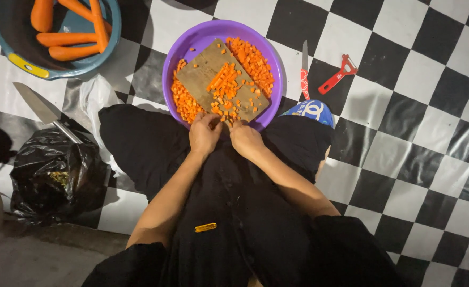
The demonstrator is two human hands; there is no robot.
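Purple basin (192, 45): sits on the checkered floor (415, 138), wooden chopping board (205, 72) laid across it, diced carrot (225, 85) piled on top and spilling down both sides.
Left hand (204, 134): at the board's near edge, grip curled in on the carrot bits; can't tell what it's pinching.
Right hand (245, 139): right beside it, same deal.
Whole carrots (67, 45): blue bowl (59, 72), upper left.
Nearby: big knife (43, 109), black bag (54, 175), small knife (304, 72), red peeler (339, 73).

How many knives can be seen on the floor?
2. A large knife lies left, beside the black bag. A small red-handled knife lies right of the purple bowl. Others may be hidden.
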